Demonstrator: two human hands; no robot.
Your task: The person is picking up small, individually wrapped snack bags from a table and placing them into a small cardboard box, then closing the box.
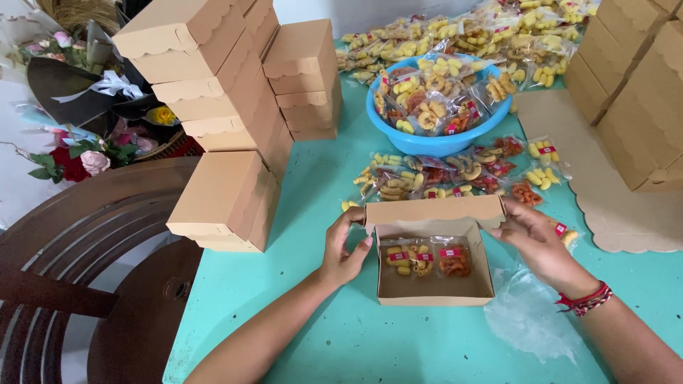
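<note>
An open brown cardboard box [435,288] lies on the turquoise table [341,334] in front of me, its scalloped lid [432,211] raised at the far side. Inside lie three small clear snack packets [425,259], two yellow and one orange. My left hand [343,247] grips the lid's left end and the box's left wall. My right hand [532,238] holds the lid's right end. A red cord bracelet circles my right wrist.
Stacks of closed brown boxes [228,107] stand at the left and at the right [637,92]. A blue bowl [434,142] full of snack packets sits behind loose packets [455,174]. A flat box blank [626,213] and clear plastic [530,313] lie right. A wooden chair [85,270] is left.
</note>
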